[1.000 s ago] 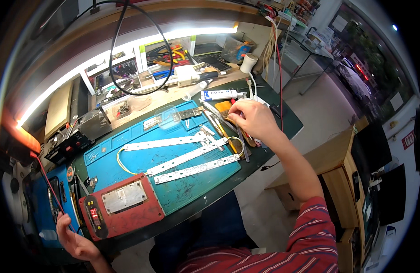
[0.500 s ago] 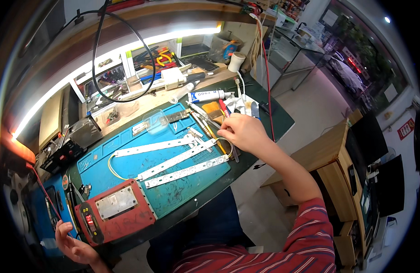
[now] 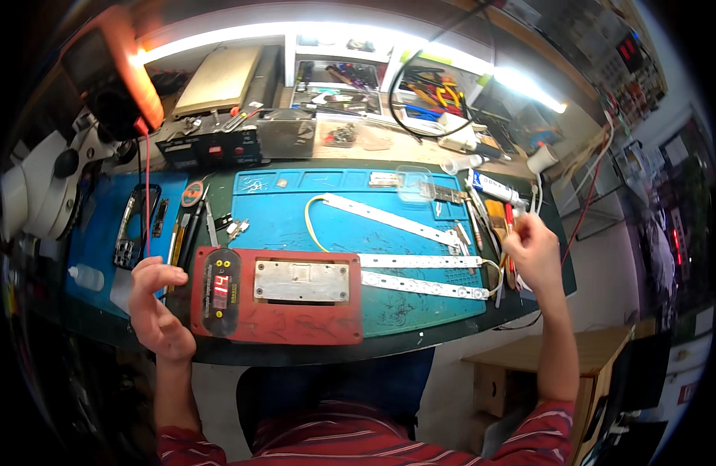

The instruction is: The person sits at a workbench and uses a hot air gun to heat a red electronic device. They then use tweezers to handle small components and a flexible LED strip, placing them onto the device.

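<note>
My left hand [image 3: 162, 307] is raised at the left end of a red heating plate [image 3: 319, 322], fingers loosely curled and apart, with nothing seen in it. The plate has a lit red display [image 3: 220, 291] and a bare metal block [image 3: 301, 281]. My right hand [image 3: 534, 247] is closed, fingers pinched, over the pens and tools at the mat's right end; what it holds, if anything, is hidden. Beside it lies a red pen-like tool [image 3: 509, 214]. White LED strips [image 3: 420, 261] joined by thin wires lie on the blue mat [image 3: 284, 221], partly behind the plate.
A white and blue glue tube [image 3: 494, 186] and a clear plastic box [image 3: 415, 185] lie towards the back right. At left are a phone frame [image 3: 133, 225], a small bottle [image 3: 86, 276] and a white microscope [image 3: 43, 194]. A red cable [image 3: 147, 194] hangs behind my left hand.
The view has swung left, bringing the left side of the bench into sight. My right hand stays by the tools, fingers pinched; my left hand stays raised beside the heating plate.
</note>
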Motion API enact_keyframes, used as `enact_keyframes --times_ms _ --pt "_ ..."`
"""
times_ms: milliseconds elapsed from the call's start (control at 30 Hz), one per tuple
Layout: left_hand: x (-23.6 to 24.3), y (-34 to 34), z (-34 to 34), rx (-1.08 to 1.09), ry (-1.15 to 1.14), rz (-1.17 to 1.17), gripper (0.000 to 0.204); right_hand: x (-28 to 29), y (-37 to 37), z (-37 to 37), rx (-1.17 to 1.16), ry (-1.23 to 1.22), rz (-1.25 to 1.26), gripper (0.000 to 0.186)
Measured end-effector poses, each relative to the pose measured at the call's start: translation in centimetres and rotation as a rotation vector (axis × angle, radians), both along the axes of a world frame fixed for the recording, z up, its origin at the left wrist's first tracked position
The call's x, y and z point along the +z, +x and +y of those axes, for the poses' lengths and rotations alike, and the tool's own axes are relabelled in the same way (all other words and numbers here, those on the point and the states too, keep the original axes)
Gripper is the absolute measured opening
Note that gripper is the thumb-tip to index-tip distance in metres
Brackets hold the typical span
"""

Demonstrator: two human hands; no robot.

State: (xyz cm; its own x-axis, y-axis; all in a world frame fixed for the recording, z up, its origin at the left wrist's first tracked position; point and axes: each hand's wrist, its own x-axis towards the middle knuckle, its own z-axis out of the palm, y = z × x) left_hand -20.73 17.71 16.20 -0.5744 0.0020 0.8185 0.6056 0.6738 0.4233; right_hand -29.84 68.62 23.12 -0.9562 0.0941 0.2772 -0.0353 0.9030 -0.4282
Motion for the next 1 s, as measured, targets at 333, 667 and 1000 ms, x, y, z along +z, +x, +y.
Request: enact_keyframes --times_ms 333,667,1000 --pt "3.3 -0.6 4.1 -0.163 -0.518 0.097 0.043 0.0 5.8 -12.0 0.833 -0.631 0.088 0.031" --pt "2.4 -0.5 3.6 -0.204 -0.358 0.038 0.039 -2.5 5.0 -12.8 0.747 -0.899 -0.130 0.015" --pt "2.2 -0.6 3.6 -0.208 -0.314 0.035 0.040 -0.4 5.8 -10.9 0.718 -1.062 -0.340 0.037"
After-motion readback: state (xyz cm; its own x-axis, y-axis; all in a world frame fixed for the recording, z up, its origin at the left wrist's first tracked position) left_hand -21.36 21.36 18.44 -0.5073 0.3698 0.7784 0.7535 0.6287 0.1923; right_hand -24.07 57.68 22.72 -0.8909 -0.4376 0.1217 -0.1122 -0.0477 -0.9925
